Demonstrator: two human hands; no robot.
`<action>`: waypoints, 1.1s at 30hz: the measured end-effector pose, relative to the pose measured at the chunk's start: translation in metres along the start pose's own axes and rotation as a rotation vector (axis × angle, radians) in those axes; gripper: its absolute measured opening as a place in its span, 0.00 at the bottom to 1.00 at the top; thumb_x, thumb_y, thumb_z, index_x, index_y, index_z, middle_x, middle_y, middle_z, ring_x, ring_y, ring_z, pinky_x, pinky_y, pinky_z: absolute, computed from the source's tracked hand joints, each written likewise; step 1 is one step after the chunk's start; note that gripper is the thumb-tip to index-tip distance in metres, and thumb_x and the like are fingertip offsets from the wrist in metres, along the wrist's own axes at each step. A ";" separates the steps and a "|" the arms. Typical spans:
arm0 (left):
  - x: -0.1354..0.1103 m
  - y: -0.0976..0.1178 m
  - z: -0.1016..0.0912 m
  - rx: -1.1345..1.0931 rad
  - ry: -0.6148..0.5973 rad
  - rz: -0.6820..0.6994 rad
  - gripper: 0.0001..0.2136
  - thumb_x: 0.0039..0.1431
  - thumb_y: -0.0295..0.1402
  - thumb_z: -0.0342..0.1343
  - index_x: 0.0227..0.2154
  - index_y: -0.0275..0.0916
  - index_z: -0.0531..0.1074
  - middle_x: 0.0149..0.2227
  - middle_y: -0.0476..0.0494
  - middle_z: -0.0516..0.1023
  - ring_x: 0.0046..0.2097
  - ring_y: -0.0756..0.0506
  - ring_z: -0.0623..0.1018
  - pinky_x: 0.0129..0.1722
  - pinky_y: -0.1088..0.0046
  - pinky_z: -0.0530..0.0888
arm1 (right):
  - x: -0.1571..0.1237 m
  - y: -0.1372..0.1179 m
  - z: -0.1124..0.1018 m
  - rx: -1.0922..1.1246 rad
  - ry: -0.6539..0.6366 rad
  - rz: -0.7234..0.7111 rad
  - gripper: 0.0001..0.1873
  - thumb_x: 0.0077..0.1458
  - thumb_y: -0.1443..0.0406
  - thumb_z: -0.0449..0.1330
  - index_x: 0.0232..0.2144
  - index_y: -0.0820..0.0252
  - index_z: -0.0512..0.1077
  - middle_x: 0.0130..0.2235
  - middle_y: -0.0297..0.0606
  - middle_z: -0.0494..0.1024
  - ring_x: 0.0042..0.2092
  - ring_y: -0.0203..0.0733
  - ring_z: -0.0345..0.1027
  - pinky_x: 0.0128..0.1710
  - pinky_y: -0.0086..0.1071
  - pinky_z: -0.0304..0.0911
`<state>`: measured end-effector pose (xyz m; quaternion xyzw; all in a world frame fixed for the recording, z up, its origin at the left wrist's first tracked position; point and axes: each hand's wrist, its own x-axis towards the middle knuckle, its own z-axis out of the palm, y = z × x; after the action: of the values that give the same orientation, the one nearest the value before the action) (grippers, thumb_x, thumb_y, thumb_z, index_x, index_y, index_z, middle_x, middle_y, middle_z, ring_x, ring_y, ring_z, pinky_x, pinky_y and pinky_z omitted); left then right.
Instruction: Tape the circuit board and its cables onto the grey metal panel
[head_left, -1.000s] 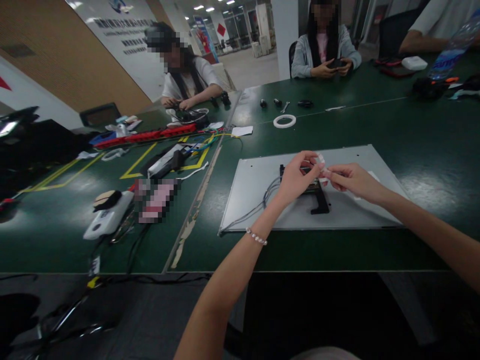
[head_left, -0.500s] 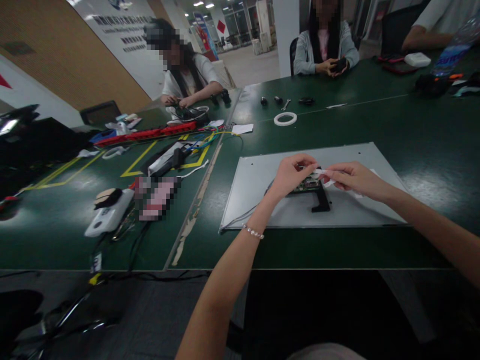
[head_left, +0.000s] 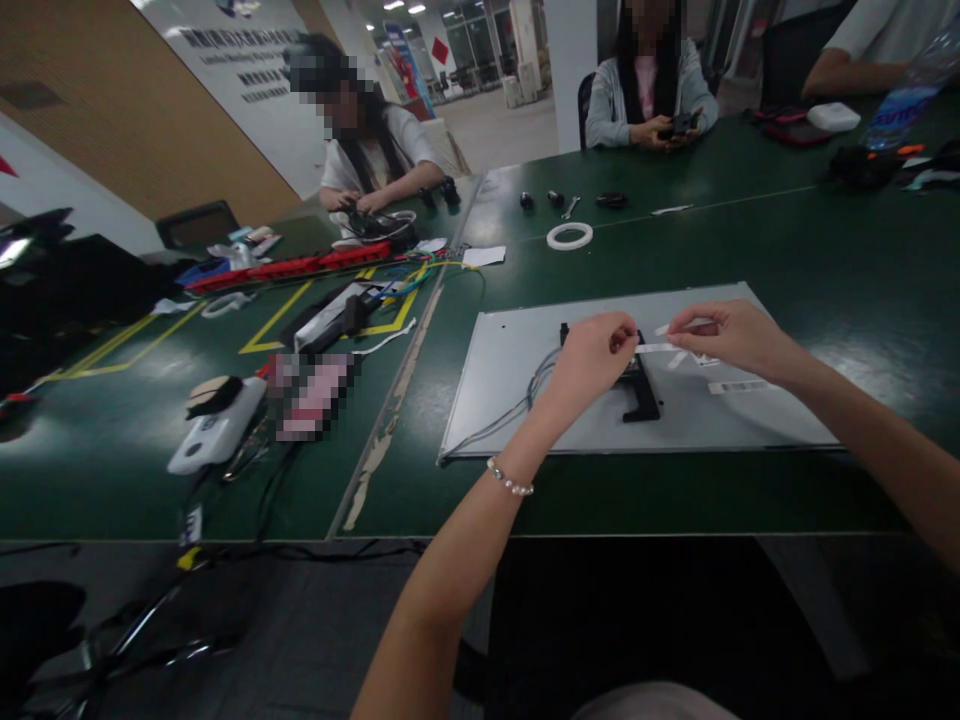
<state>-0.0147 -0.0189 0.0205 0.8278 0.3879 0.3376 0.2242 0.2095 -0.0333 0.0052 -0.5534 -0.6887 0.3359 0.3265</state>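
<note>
Between my two hands a short strip of white tape (head_left: 652, 348) is stretched. My left hand (head_left: 598, 352) pinches its left end, and the fingers of my right hand (head_left: 724, 335) pinch the other end, with loose white ends hanging below. Beneath my left hand lies a black bracket (head_left: 641, 398) with a circuit board, mostly covered by the hand. Both rest on a light grey panel (head_left: 495, 375). A thin grey cable (head_left: 491, 432) runs over the panel's left side. White labels (head_left: 739, 387) are stuck on the panel under my right hand.
A roll of white tape (head_left: 570, 236) and a small wrench (head_left: 572, 207) lie beyond the panel. To the left are a pink phone-like item (head_left: 319, 395), a white device (head_left: 217, 425) and a red power strip (head_left: 292, 267). Other people sit across the green table (head_left: 847, 260).
My hands have drawn apart, the right one moving right and slightly up, so the tape strip shows between them. My left hand now covers more of the circuit board.
</note>
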 end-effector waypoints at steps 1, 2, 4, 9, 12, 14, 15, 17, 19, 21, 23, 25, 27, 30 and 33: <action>-0.001 0.000 0.000 -0.042 -0.051 -0.020 0.05 0.57 0.29 0.54 0.33 0.38 0.74 0.29 0.47 0.77 0.30 0.51 0.75 0.32 0.72 0.72 | 0.000 0.000 -0.001 -0.022 -0.015 -0.022 0.17 0.50 0.53 0.64 0.35 0.60 0.76 0.31 0.38 0.74 0.30 0.34 0.66 0.27 0.27 0.57; -0.002 0.000 -0.001 -0.107 -0.116 -0.050 0.05 0.57 0.31 0.54 0.32 0.38 0.74 0.29 0.47 0.77 0.28 0.51 0.74 0.30 0.73 0.73 | 0.001 0.001 -0.001 -0.034 -0.033 -0.044 0.15 0.50 0.54 0.64 0.34 0.59 0.76 0.33 0.38 0.75 0.32 0.35 0.68 0.30 0.28 0.59; -0.003 -0.004 -0.003 -0.267 -0.260 -0.115 0.06 0.56 0.34 0.56 0.32 0.38 0.74 0.29 0.47 0.77 0.25 0.53 0.74 0.25 0.75 0.72 | 0.001 0.002 -0.002 -0.057 -0.073 -0.082 0.12 0.51 0.56 0.64 0.32 0.59 0.77 0.34 0.38 0.75 0.34 0.36 0.69 0.35 0.30 0.62; -0.005 -0.012 -0.011 -0.441 -0.440 -0.220 0.04 0.52 0.32 0.59 0.30 0.37 0.74 0.25 0.47 0.76 0.24 0.52 0.76 0.23 0.76 0.75 | 0.001 0.005 0.001 -0.140 -0.186 -0.120 0.11 0.51 0.56 0.63 0.32 0.56 0.77 0.33 0.35 0.76 0.35 0.37 0.70 0.38 0.31 0.62; -0.005 -0.009 -0.017 -0.408 -0.520 -0.303 0.04 0.51 0.29 0.58 0.30 0.35 0.74 0.26 0.46 0.76 0.24 0.52 0.76 0.25 0.75 0.76 | 0.000 0.000 0.003 -0.203 -0.231 -0.112 0.12 0.52 0.55 0.61 0.32 0.56 0.77 0.33 0.35 0.76 0.36 0.37 0.70 0.38 0.31 0.62; -0.005 -0.005 -0.019 -0.368 -0.572 -0.343 0.05 0.51 0.28 0.57 0.32 0.34 0.74 0.28 0.46 0.77 0.25 0.52 0.77 0.26 0.75 0.76 | -0.001 -0.005 0.004 -0.258 -0.255 -0.100 0.11 0.52 0.56 0.60 0.32 0.57 0.76 0.32 0.34 0.76 0.36 0.37 0.70 0.38 0.30 0.62; -0.006 -0.004 -0.020 -0.346 -0.598 -0.351 0.06 0.51 0.28 0.56 0.32 0.33 0.74 0.28 0.46 0.77 0.25 0.52 0.77 0.27 0.75 0.76 | -0.002 -0.007 0.005 -0.280 -0.268 -0.093 0.11 0.52 0.56 0.60 0.32 0.57 0.76 0.32 0.33 0.76 0.37 0.37 0.71 0.38 0.30 0.62; -0.007 -0.002 -0.020 -0.300 -0.639 -0.346 0.07 0.51 0.28 0.55 0.33 0.33 0.73 0.29 0.46 0.77 0.26 0.52 0.77 0.26 0.75 0.76 | -0.002 -0.011 0.006 -0.304 -0.288 -0.080 0.11 0.52 0.57 0.59 0.32 0.57 0.76 0.33 0.33 0.76 0.37 0.37 0.71 0.39 0.29 0.62; -0.008 -0.001 -0.019 -0.253 -0.657 -0.331 0.07 0.51 0.27 0.53 0.32 0.33 0.73 0.28 0.46 0.76 0.26 0.52 0.77 0.26 0.76 0.75 | -0.003 -0.012 0.008 -0.314 -0.295 -0.071 0.11 0.52 0.57 0.59 0.32 0.57 0.75 0.33 0.33 0.76 0.37 0.36 0.71 0.39 0.29 0.62; -0.009 0.001 -0.019 -0.196 -0.658 -0.320 0.07 0.51 0.27 0.51 0.32 0.33 0.73 0.28 0.46 0.76 0.26 0.52 0.77 0.26 0.76 0.73 | -0.003 -0.010 0.009 -0.324 -0.298 -0.070 0.11 0.52 0.57 0.58 0.32 0.57 0.75 0.33 0.33 0.76 0.37 0.36 0.71 0.39 0.29 0.62; -0.010 0.004 -0.018 -0.114 -0.655 -0.297 0.07 0.52 0.27 0.50 0.31 0.34 0.73 0.27 0.46 0.76 0.25 0.52 0.76 0.26 0.76 0.72 | -0.002 -0.007 0.010 -0.333 -0.303 -0.079 0.11 0.53 0.57 0.58 0.32 0.57 0.75 0.33 0.33 0.76 0.37 0.36 0.71 0.39 0.29 0.62; -0.011 0.009 -0.017 0.000 -0.649 -0.241 0.07 0.52 0.26 0.50 0.31 0.34 0.73 0.26 0.46 0.76 0.24 0.52 0.74 0.26 0.76 0.70 | -0.002 -0.004 0.011 -0.342 -0.309 -0.091 0.12 0.53 0.56 0.58 0.34 0.57 0.74 0.33 0.33 0.76 0.37 0.36 0.70 0.38 0.29 0.62; -0.012 0.015 -0.014 0.153 -0.625 -0.155 0.07 0.52 0.26 0.49 0.29 0.34 0.73 0.27 0.45 0.76 0.26 0.51 0.74 0.28 0.75 0.67 | -0.001 -0.001 0.013 -0.356 -0.320 -0.109 0.13 0.53 0.56 0.58 0.36 0.58 0.73 0.33 0.34 0.76 0.36 0.36 0.70 0.36 0.29 0.61; -0.013 0.021 -0.009 0.383 -0.572 -0.027 0.08 0.54 0.27 0.49 0.29 0.35 0.73 0.28 0.43 0.76 0.30 0.48 0.74 0.28 0.73 0.63 | -0.001 0.001 0.014 -0.380 -0.364 -0.142 0.14 0.53 0.56 0.57 0.38 0.59 0.72 0.35 0.35 0.75 0.36 0.37 0.69 0.36 0.30 0.60; -0.013 0.022 -0.007 0.482 -0.567 0.023 0.08 0.55 0.30 0.49 0.29 0.36 0.73 0.28 0.42 0.76 0.30 0.47 0.72 0.26 0.72 0.59 | 0.000 0.001 0.013 -0.386 -0.406 -0.138 0.14 0.54 0.54 0.56 0.36 0.59 0.71 0.35 0.35 0.75 0.37 0.37 0.68 0.36 0.30 0.59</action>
<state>-0.0151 -0.0417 0.0339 0.9219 0.3692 -0.0037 0.1174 0.1993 -0.0341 -0.0033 -0.4787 -0.8270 0.2797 0.0929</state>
